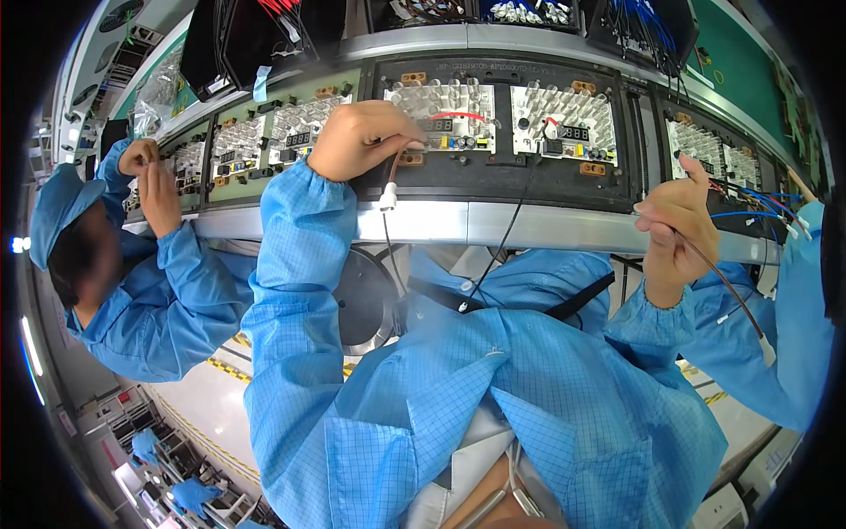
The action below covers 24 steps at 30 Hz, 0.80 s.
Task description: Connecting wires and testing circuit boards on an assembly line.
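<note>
My left hand [366,139] is closed at the left edge of a white circuit board [483,97], its fingertips pinching a brown wire [394,169]. A white connector [388,197] hangs from that wire over the metal rail. A red wire [458,115] arches across the same board. To the right sits a second white circuit board [526,145], with a black wire [507,231] trailing toward my lap. My right hand [679,225] is closed in front of the rail, pinching another brown wire [718,273] whose white end [767,351] dangles at the lower right.
Black fixture trays [502,181] hold the boards along a metal rail [493,225]. Bins of red wires [286,19] and blue wires [627,31] stand behind. A co-worker [159,282] works at the left. Another blue sleeve [806,309] and loose wires [767,207] are at the right.
</note>
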Motion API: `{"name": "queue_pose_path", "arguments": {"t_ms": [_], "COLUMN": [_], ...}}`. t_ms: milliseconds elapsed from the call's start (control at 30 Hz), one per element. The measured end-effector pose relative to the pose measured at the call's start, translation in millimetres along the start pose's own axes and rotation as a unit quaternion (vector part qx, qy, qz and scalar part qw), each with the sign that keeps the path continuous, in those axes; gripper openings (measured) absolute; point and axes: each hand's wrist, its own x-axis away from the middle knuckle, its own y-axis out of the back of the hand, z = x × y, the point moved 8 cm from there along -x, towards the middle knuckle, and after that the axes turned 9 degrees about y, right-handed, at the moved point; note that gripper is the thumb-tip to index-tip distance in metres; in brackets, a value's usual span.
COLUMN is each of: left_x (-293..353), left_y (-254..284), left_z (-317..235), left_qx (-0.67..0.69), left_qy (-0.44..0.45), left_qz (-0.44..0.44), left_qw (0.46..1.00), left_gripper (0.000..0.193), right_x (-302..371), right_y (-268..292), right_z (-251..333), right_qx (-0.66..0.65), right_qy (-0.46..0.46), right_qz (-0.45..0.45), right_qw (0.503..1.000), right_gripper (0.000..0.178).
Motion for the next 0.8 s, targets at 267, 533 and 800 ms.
{"name": "queue_pose_path", "arguments": {"t_ms": [267, 533, 800], "left_x": [-4, -11, -12], "left_y": [1, -2, -1], "left_z": [-3, -3, -9], "left_qx": [-0.018, -0.035, -0.029], "left_qy": [-0.048, -0.073, -0.073], "left_qz": [-0.006, -0.012, -0.011], "left_qw": [0.999, 0.997, 0.997], "left_gripper": [0.017, 0.018, 0.016], "right_x": [5, 16, 22], "right_y": [-15, -34, -48], "right_z": [-22, -43, -61], "right_qx": [0.023, 0.126, 0.127], "right_qy": [-0.063, -0.072, -0.085], "right_qz": [0.048, 0.081, 0.096], "right_qw": [0.997, 0.986, 0.984], "right_gripper": [0.012, 0.011, 0.009]}}
